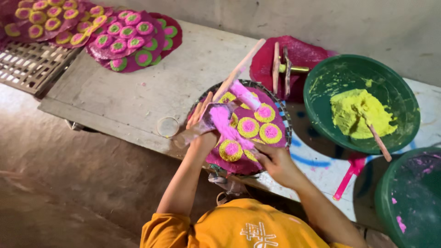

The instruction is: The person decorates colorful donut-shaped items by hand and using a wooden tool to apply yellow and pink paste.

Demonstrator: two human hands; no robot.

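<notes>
A round tray (284,115) holds a magenta sheet (229,165) dotted with yellow-green rings with pink centres (248,127). My left hand (202,131) is over the tray's left side, shut on a clear plastic piece loaded with pink paste (219,117). A long pale stick (239,69) with a pink lump (244,94) at its end slants across the tray from the far side. My right hand (276,163) rests on the tray's near edge and pinches the magenta sheet there.
A green basin (321,115) with yellow paste (360,112) and a stick stands to the right, and another green basin (409,202) is nearer. Finished magenta sheets (133,39) lie at the far left over a wire rack (27,66). A small round lid (167,126) sits on the bench.
</notes>
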